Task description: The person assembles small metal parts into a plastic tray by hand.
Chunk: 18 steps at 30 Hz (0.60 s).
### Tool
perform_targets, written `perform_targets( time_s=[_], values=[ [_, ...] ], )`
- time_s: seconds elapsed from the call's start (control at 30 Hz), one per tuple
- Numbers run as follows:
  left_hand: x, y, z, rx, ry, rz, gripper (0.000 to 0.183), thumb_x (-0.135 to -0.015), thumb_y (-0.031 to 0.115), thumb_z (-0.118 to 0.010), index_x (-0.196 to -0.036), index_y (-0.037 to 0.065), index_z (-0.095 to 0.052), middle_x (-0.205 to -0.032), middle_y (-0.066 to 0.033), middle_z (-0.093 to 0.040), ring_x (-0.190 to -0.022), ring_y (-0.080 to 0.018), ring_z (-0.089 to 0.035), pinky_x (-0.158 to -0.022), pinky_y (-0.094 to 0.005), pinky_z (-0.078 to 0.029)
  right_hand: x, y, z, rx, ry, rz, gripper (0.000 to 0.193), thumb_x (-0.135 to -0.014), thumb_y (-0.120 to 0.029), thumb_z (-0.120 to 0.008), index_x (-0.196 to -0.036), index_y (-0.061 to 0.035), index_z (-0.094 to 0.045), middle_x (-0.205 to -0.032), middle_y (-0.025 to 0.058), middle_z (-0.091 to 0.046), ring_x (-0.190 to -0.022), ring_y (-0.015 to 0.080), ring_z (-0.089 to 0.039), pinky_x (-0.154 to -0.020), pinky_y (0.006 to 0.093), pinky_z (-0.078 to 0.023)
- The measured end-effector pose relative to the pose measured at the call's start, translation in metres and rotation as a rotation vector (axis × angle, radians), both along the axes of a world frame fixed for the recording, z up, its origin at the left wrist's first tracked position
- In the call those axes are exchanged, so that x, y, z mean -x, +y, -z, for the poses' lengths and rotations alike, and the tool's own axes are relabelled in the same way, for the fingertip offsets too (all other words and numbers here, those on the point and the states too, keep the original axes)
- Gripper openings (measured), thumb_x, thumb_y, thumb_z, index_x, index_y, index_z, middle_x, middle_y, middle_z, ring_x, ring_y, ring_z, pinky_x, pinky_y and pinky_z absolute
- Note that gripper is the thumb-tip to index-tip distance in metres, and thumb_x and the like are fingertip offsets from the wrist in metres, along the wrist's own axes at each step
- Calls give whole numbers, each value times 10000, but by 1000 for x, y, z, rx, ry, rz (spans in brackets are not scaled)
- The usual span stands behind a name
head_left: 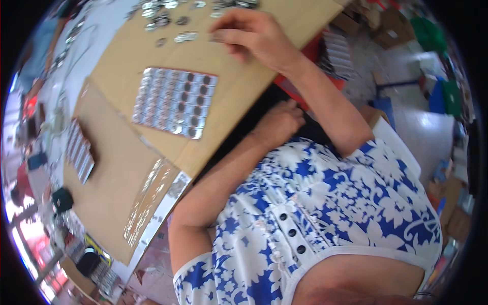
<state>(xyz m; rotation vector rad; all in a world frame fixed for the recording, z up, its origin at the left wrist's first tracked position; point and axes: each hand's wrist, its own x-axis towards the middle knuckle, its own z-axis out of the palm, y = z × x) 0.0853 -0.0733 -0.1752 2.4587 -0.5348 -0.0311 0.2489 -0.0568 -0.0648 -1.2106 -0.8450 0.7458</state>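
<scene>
My right hand (254, 38) is over the far part of the tan work surface, its thumb and forefinger pinched on a small grey metallic piece (217, 37) that is mostly hidden. Lower down, my left hand (282, 123) rests closed by my lap, close to a red item; what it holds, if anything, is hidden. A flat card (173, 103) lies on the surface left of both hands. Rows of small round pieces cover it, silvery on the left and mostly dark on the right. Loose shiny pieces (186, 36) lie scattered near my right hand.
On the left stand a second filled card (80, 152) and a brown cardboard sheet (109, 188) with shiny strips (145, 201). More pieces on cards (338, 53) sit beyond the table edge at right. Boxes (391, 30) and a blue-legged stand are on the floor.
</scene>
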Motion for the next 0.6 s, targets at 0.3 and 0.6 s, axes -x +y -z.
perform_targets(
  time_s=[0.3, 0.6],
  values=[
    [65, 15, -91, 664, 102, -309, 338, -815, -96, -701, -1091, 33, -845, -1037, -179, -794, -993, -412, -770, -925, -486, -631, 45, -7, -27, 75, -40, -131, 204, -1059, -46, -793, -1261, -20, -800, -917, -10, -758, -683, 1, -647, -558, 166, -485],
    [131, 63, -163, -162, -597, -855, 362, -783, 48, -751, -1135, -5, -818, -1181, -145, -809, -1101, -321, -782, -950, -482, -602, 79, 3, -45, 103, -389, -223, 135, -983, 23, -785, -1116, 31, -763, -937, 87, -791, -795, 98, -726, -710, 284, -581]
  ],
)
